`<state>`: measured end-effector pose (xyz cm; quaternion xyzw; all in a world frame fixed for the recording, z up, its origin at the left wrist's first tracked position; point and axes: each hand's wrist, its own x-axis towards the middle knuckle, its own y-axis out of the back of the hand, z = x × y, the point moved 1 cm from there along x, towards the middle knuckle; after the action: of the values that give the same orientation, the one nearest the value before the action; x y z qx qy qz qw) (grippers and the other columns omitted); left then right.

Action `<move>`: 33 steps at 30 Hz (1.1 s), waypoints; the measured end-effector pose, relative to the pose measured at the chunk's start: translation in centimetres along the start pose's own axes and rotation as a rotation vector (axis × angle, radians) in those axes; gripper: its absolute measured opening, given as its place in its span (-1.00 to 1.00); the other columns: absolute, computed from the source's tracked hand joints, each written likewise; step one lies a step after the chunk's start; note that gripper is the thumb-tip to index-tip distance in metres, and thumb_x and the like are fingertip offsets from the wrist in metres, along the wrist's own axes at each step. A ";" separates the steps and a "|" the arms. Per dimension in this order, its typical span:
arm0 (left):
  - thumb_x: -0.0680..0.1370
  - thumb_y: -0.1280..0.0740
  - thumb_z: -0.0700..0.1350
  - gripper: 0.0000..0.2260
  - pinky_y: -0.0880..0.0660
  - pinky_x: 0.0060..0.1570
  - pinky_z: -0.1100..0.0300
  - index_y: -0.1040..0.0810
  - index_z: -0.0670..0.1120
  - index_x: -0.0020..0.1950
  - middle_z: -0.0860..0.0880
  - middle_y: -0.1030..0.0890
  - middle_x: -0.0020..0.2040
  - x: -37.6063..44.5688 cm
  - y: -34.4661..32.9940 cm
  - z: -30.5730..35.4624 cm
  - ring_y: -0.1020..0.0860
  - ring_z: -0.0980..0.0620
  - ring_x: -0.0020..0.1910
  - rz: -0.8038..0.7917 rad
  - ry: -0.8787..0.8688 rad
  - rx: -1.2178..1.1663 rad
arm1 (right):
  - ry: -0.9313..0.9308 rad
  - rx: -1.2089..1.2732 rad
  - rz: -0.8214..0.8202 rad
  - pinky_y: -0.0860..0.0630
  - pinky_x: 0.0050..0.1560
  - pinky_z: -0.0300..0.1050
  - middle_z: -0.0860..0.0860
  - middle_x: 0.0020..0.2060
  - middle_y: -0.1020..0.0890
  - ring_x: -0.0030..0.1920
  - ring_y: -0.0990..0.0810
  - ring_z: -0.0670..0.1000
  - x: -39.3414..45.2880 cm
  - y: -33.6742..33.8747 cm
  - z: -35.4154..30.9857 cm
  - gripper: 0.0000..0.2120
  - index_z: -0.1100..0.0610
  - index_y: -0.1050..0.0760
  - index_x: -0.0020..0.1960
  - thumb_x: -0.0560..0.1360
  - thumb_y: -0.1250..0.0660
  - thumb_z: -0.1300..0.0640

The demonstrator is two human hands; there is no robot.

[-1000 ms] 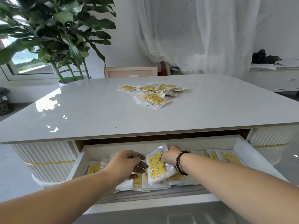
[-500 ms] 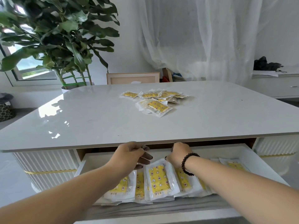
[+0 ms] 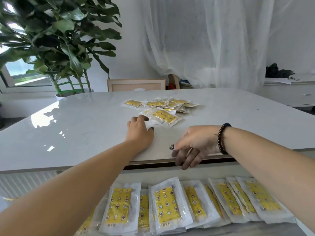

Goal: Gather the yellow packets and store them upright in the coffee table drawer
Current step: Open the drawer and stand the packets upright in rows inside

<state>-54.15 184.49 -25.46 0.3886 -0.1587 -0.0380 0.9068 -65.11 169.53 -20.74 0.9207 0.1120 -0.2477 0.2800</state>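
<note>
Surface: glossy white top (image 3: 88,126), far edge partly hidden by a plant (image 3: 56,40).
Loose packets (image 3: 162,109): heaped mid-surface.
Drawer packets (image 3: 167,206): leaning row, bottoms cut off.
Left hand (image 3: 139,132): fingers relaxed, touching the heap's near edge.
Right hand (image 3: 194,145): fingers loose, empty, over the near edge.

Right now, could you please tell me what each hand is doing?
Left hand: open, holding nothing, reaching over the glossy white tabletop.
Right hand: open, fingers loosely curled, holding nothing.
</note>
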 end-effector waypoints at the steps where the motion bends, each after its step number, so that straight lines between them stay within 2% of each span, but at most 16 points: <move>1: 0.57 -0.25 -0.11 -0.60 -0.26 0.31 0.07 -0.31 -0.07 0.40 -0.11 -0.31 0.39 0.8 -0.3 0.0 -0.19 -0.10 0.43 0.001 -0.012 0.026 | 0.029 0.075 0.071 -0.56 -0.26 -0.15 0.12 -0.22 -0.67 -0.32 -0.66 0.05 0.8 0.4 -0.3 -0.87 0.23 -0.51 -0.01 0.57 -0.26 0.16; 3: 0.57 -0.26 -0.08 -0.53 -0.27 0.32 0.02 -0.25 -0.06 0.46 -0.11 -0.29 0.42 2.0 -0.8 -0.1 -0.17 -0.12 0.44 -0.009 -0.022 0.107 | 0.084 0.225 0.312 -0.50 -0.35 -0.16 0.13 -0.25 -0.61 -0.39 -0.58 0.03 3.0 1.1 -0.7 -0.93 0.23 -0.50 -0.02 0.53 -0.29 0.23; 5: 0.57 -0.24 -0.04 -0.47 -0.25 0.34 -0.03 -0.17 -0.04 0.51 -0.11 -0.27 0.46 2.9 -1.2 -0.2 -0.14 -0.14 0.46 -0.033 -0.025 0.205 | 0.106 0.237 0.592 -0.57 -0.26 -0.09 0.13 -0.19 -0.58 -0.31 -0.57 0.05 6.0 2.1 -0.8 -0.81 0.24 -0.51 0.06 0.46 -0.36 0.22; 6: 0.57 -0.22 -0.02 -0.46 -0.24 0.36 -0.04 -0.14 -0.02 0.53 -0.10 -0.26 0.48 3.2 -1.3 -0.3 -0.13 -0.14 0.48 -0.049 -0.032 0.242 | 0.113 0.193 0.701 -0.60 -0.15 -0.06 0.12 -0.12 -0.58 -0.20 -0.59 0.07 7.4 2.6 -0.9 -0.72 0.23 -0.49 0.11 0.43 -0.39 0.18; 8: 0.59 -0.16 0.00 -0.45 -0.20 0.38 -0.04 -0.09 -0.02 0.55 -0.10 -0.28 0.50 3.7 -1.6 -0.4 -0.11 -0.13 0.50 -0.087 -0.046 0.295 | 0.126 0.078 0.844 -0.54 0.05 -0.07 0.09 0.13 -0.54 0.12 -0.54 0.11 9.7 3.2 -1.1 -0.51 0.17 -0.42 0.26 0.39 -0.42 0.07; 9: 0.60 -0.14 0.01 -0.46 -0.19 0.38 -0.03 -0.08 -0.03 0.56 -0.11 -0.30 0.48 3.9 -1.7 -0.4 -0.12 -0.13 0.50 -0.107 -0.050 0.321 | 0.126 0.000 0.873 -0.48 0.14 -0.06 0.08 0.25 -0.47 0.24 -0.46 0.12 10.7 3.4 -1.1 -0.42 0.14 -0.36 0.33 0.38 -0.43 -0.01; 11: 0.61 -0.11 0.01 -0.48 -0.22 0.34 -0.02 -0.08 -0.06 0.55 -0.15 -0.38 0.42 4.1 -1.9 -0.5 -0.18 -0.14 0.47 -0.121 -0.049 0.339 | 0.098 -0.209 0.873 -0.39 0.26 -0.01 0.09 0.35 -0.38 0.35 -0.32 0.15 12.2 3.3 -1.2 -0.28 0.10 -0.27 0.40 0.36 -0.40 -0.18; 14: 0.59 -0.15 0.00 -0.53 -0.30 0.26 0.01 -0.17 -0.08 0.48 -0.14 -0.47 0.33 4.2 -2.0 -0.8 -0.33 -0.16 0.38 -0.085 -0.051 0.295 | 0.053 -0.323 0.892 -0.39 0.26 0.01 0.09 0.32 -0.43 0.34 -0.35 0.15 13.5 3.6 -1.0 -0.27 0.06 -0.31 0.38 0.33 -0.39 -0.25; 17: 0.55 -0.19 -0.04 -0.64 -0.37 0.13 0.06 -0.31 -0.06 0.34 -0.08 -0.57 0.19 3.5 -1.9 -0.6 -0.47 -0.16 0.21 0.019 -0.094 0.290 | 0.159 -0.119 0.992 -0.49 0.08 -0.09 0.10 0.19 -0.53 0.18 -0.51 0.15 13.4 3.9 -0.4 -0.46 0.05 -0.47 0.24 0.30 -0.44 -0.07; 20: 0.53 -0.21 -0.05 -0.73 -0.35 0.03 0.13 -0.44 -0.03 0.22 -0.02 -0.66 -0.02 2.0 -1.2 0.4 -0.52 -0.12 0.07 0.179 -0.178 0.284 | 0.245 0.129 1.071 -0.44 -0.01 -0.17 0.12 0.15 -0.56 0.11 -0.56 0.15 12.1 4.5 0.5 -0.55 0.12 -0.49 0.24 0.36 -0.43 0.17; 22: 0.52 -0.23 -0.05 -0.77 -0.36 0.04 0.12 -0.48 -0.03 0.16 -0.02 -0.66 -0.10 1.5 -0.6 0.6 -0.53 -0.10 0.03 0.258 -0.148 0.193 | 0.267 0.245 1.107 -0.39 -0.08 -0.22 0.10 0.12 -0.59 0.07 -0.57 0.12 11.1 4.7 1.0 -0.59 0.14 -0.49 0.23 0.39 -0.40 0.23; 25: 0.46 -0.29 0.00 -0.70 -0.30 0.11 0.08 -0.43 -0.03 0.16 0.00 -0.60 0.01 1.8 -0.2 0.0 -0.45 -0.07 0.15 0.336 -0.009 0.108 | 0.282 0.344 1.098 -0.35 -0.14 -0.23 0.05 0.01 -0.60 -0.11 -0.50 0.05 10.2 4.4 1.1 -0.67 0.14 -0.49 0.17 0.41 -0.38 0.25; 29: 0.38 -0.30 0.31 -0.37 -0.25 0.24 0.01 -0.35 -0.07 0.28 -0.06 -0.45 0.26 2.2 -0.5 -0.6 -0.34 -0.12 0.33 0.126 0.229 0.302 | 0.286 0.360 1.080 -0.35 -0.17 -0.22 0.00 -0.12 -0.51 -0.15 -0.47 0.04 10.0 4.3 1.3 -0.72 0.16 -0.47 0.12 0.42 -0.38 0.25; 31: 0.37 -0.30 0.36 -0.29 -0.24 0.26 0.00 -0.31 -0.08 0.33 -0.07 -0.44 0.31 2.3 -0.7 -0.4 -0.34 -0.13 0.35 0.075 0.212 0.348 | 0.294 0.373 1.065 -0.35 -0.17 -0.22 0.00 -0.12 -0.51 -0.15 -0.48 0.04 9.8 4.3 1.4 -0.74 0.16 -0.46 0.10 0.42 -0.37 0.26; 33: 0.38 -0.36 0.32 -0.24 -0.24 0.28 -0.01 -0.24 -0.09 0.41 -0.05 -0.42 0.36 2.3 -0.5 -0.3 -0.32 -0.12 0.38 0.074 0.170 0.295 | 0.304 0.383 1.050 -0.36 -0.18 -0.22 0.00 -0.11 -0.52 -0.15 -0.49 0.04 9.8 4.3 1.4 -0.75 0.15 -0.46 0.08 0.42 -0.37 0.25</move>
<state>-51.89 183.88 -25.40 0.5134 -0.0995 0.0519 0.8508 -55.81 165.88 -24.86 0.9123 -0.3678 0.0438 0.1746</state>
